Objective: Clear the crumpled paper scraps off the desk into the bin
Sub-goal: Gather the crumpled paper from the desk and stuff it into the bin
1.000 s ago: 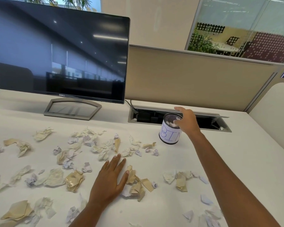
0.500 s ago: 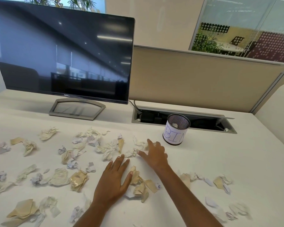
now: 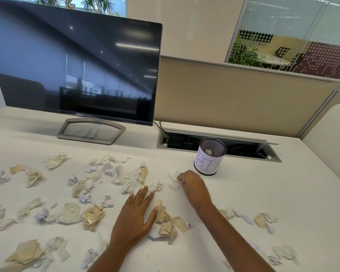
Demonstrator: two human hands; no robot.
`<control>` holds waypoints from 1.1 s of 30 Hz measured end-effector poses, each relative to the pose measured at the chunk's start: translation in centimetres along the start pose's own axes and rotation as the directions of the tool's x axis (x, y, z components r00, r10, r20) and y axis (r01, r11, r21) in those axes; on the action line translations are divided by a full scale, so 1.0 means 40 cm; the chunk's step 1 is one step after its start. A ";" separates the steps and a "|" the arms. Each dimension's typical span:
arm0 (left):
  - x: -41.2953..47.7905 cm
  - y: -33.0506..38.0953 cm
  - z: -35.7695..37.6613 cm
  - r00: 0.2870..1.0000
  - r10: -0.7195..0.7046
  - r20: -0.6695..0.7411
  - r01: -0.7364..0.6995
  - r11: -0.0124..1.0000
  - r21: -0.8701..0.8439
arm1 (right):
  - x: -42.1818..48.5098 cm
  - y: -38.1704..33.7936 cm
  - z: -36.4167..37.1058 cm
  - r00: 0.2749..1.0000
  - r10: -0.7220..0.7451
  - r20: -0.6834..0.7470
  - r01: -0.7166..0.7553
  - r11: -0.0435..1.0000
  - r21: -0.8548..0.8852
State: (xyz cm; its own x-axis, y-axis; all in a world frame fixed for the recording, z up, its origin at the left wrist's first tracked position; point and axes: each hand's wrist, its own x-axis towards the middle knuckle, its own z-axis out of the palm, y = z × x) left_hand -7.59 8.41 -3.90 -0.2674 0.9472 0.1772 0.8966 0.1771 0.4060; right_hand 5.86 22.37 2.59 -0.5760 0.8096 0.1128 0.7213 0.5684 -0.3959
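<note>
Several crumpled white and tan paper scraps [image 3: 90, 213] lie scattered over the white desk [image 3: 273, 195]. A small mesh bin [image 3: 209, 160] with a white "BIN" label stands at the back right and holds a few scraps. My right hand [image 3: 192, 185] rests on the desk just left of the bin, fingers curled around small white scraps [image 3: 174, 180]. My left hand [image 3: 137, 214] lies flat, fingers spread, on the desk among tan scraps [image 3: 166, 222].
A dark monitor [image 3: 77, 63] on a grey stand [image 3: 90, 131] occupies the back left. An open cable tray [image 3: 243, 149] runs behind the bin. A beige partition [image 3: 234, 97] closes the desk's back. More scraps [image 3: 263, 220] lie at the right.
My right hand came back from over the bin to the desk, then curled its fingers around white scraps left of the bin. My left hand stays flat.
</note>
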 end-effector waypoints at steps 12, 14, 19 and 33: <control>0.000 0.005 -0.005 1.000 -0.004 -0.004 0.004 0.999 -0.033 | 0.179 0.087 -0.273 0.944 0.244 -0.221 -0.235 0.970 0.067; -0.001 0.004 -0.004 1.000 -0.003 -0.004 0.003 1.000 -0.013 | 0.197 0.098 -0.275 0.958 0.262 -0.116 -0.267 0.963 -0.034; -0.001 0.004 -0.005 1.000 0.007 -0.015 -0.007 1.000 -0.009 | 0.193 0.109 -0.266 0.964 0.266 -0.007 -0.266 0.964 -0.001; 0.000 0.007 -0.006 1.000 0.009 -0.016 -0.010 0.999 -0.046 | 0.044 -0.043 -0.030 0.998 -0.004 -0.055 0.013 0.989 0.149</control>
State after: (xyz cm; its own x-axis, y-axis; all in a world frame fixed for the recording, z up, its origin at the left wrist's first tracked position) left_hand -7.42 8.37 -3.56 -0.2646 0.9444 0.1954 0.8820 0.1550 0.4451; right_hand 4.06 22.98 4.58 -0.5570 0.8140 0.1649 0.6485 0.5503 -0.5260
